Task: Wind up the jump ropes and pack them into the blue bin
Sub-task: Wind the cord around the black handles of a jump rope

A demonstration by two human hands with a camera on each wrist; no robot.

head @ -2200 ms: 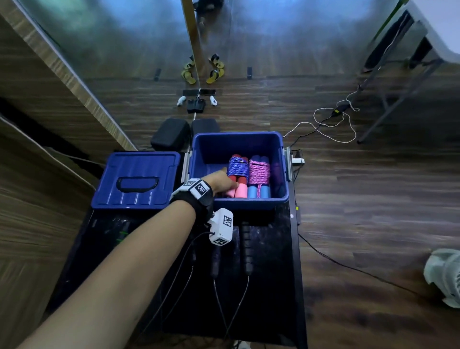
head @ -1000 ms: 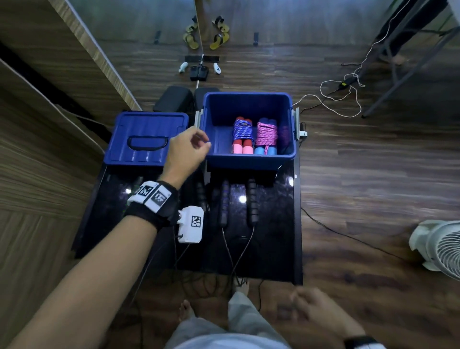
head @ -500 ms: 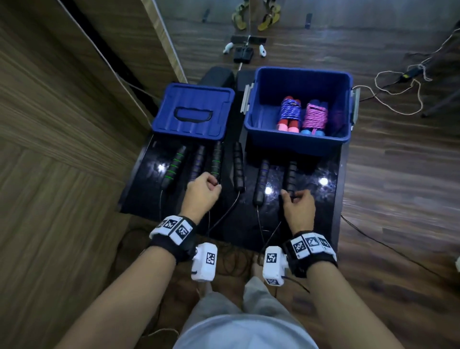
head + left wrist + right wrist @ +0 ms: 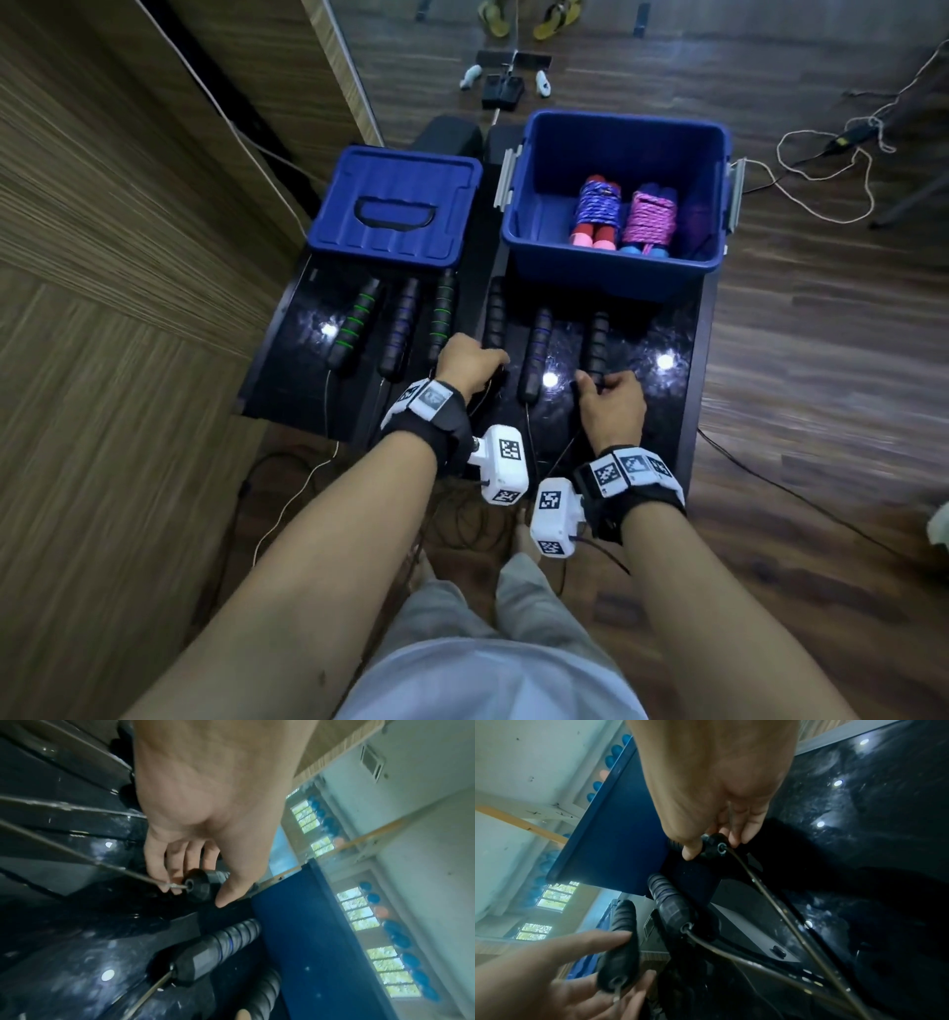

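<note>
The blue bin (image 4: pixel 611 280) stands at the back right of the black table (image 4: pixel 662 329) and holds a purple wound rope (image 4: pixel 598 208) and a pink wound rope (image 4: pixel 652 218). Several black rope handles lie in a row in front of it. My left hand (image 4: pixel 490 367) grips the near end of a plain black handle (image 4: pixel 495 318); the left wrist view shows thumb and fingers round its end cap (image 4: pixel 199 885). My right hand (image 4: pixel 590 385) pinches the near end of another plain black handle (image 4: pixel 598 336), also seen as the cap (image 4: pixel 713 844) in the right wrist view. A blue-ringed handle (image 4: pixel 534 354) lies between them.
The bin's blue lid (image 4: pixel 395 205) lies at the back left, with green-ringed handles (image 4: pixel 354 329) in front of it. Thin rope cables hang over the table's near edge to the floor. A wood-panel wall stands at the left; a white cord (image 4: pixel 821 174) lies on the floor at the right.
My left hand has come back from the bin to the table's near edge, and my right hand has come up to the table. Each now holds a black handle's end.
</note>
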